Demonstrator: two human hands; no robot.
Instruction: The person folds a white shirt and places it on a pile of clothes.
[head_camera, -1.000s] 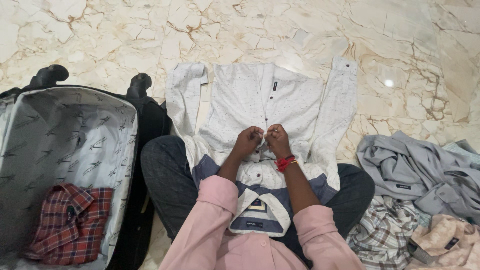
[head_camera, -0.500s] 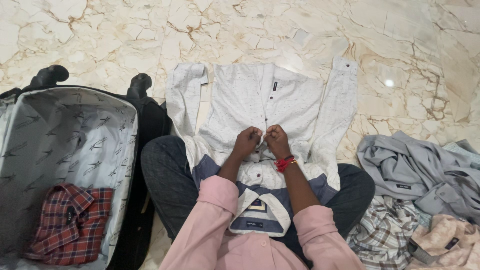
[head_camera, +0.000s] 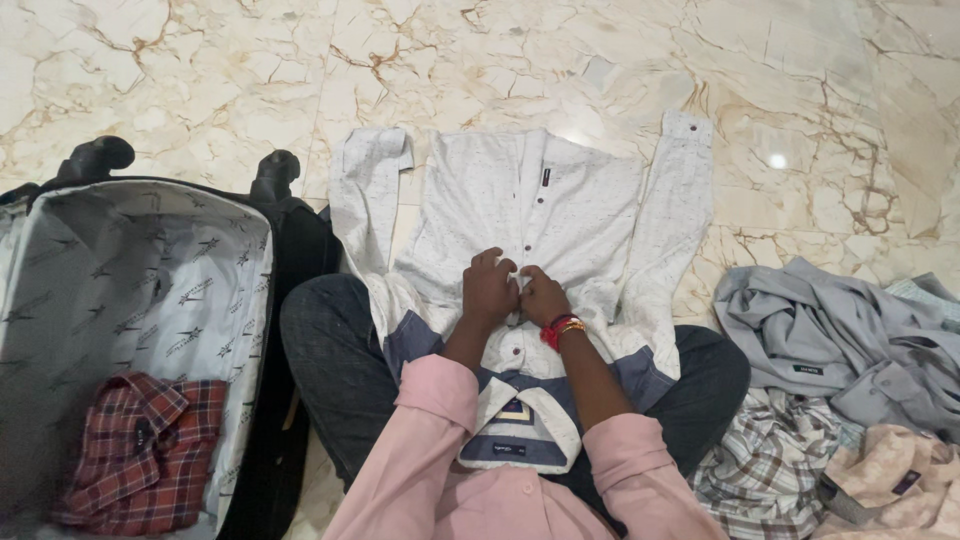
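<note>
A white speckled shirt (head_camera: 590, 215) with a blue band near the collar lies spread face up over my lap and onto the marble floor, sleeves out to both sides. My left hand (head_camera: 487, 288) and my right hand (head_camera: 543, 296) sit side by side on its button placket, fingers curled and pinching the fabric at a button. A red thread band is on my right wrist. The shirt's collar (head_camera: 520, 420) lies close to my chest, between my pink sleeves.
An open black suitcase (head_camera: 140, 290) with grey patterned lining stands at the left, holding a folded red plaid shirt (head_camera: 140, 450). At the right lies a pile of clothes: a grey shirt (head_camera: 840, 340), a checked shirt (head_camera: 765, 460) and a beige one (head_camera: 900, 480).
Both hands have slid a little down the placket toward me and lie flatter on the shirt. The view has shifted slightly.
</note>
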